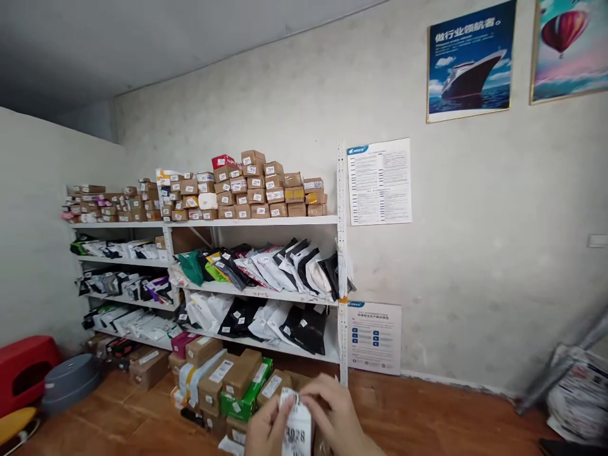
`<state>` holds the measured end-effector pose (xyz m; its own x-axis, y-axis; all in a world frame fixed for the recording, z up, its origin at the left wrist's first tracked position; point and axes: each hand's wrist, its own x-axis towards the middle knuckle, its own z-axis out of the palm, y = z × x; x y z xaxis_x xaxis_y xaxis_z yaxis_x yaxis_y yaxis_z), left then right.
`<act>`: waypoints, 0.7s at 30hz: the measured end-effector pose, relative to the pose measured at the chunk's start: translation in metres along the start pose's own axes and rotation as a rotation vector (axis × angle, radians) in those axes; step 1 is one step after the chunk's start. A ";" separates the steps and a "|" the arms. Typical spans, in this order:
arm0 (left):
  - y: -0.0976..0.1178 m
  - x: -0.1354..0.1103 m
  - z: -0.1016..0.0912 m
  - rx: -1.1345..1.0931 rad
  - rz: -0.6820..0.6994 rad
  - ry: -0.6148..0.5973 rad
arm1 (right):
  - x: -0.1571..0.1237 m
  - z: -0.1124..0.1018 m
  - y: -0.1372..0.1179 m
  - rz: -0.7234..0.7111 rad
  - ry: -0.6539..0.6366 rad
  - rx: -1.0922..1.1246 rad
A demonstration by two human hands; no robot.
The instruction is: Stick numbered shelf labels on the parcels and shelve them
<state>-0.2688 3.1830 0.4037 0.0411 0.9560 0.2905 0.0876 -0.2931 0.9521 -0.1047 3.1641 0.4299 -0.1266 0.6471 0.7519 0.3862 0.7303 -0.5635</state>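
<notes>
At the bottom of the head view, my left hand (266, 423) pinches one edge of a white printed label strip (297, 430) that bears large black digits. My right hand (335, 408) has thumb and fingers closed on the strip's upper right part. The strip's lower end runs out of the picture. Just behind my hands, on the floor, stand stacked cardboard boxes (243, 370) with white labels, and a green box (237, 404) is among them.
A white metal shelf rack (266, 221) along the wall carries small labelled boxes on top and rows of bagged parcels (304, 326) below. At left are a red stool (35, 354) and a grey stool (71, 380). A white sack (577, 392) leans at far right.
</notes>
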 end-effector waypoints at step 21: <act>0.020 0.656 0.002 -0.256 0.391 0.024 | 0.656 -0.006 0.331 -0.373 0.551 -0.444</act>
<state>-0.2381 3.8046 0.6136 -0.0014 0.7756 0.6312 -0.1786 -0.6213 0.7630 -0.0540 3.8292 0.7387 0.1062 0.0914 0.9901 0.7498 0.6466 -0.1401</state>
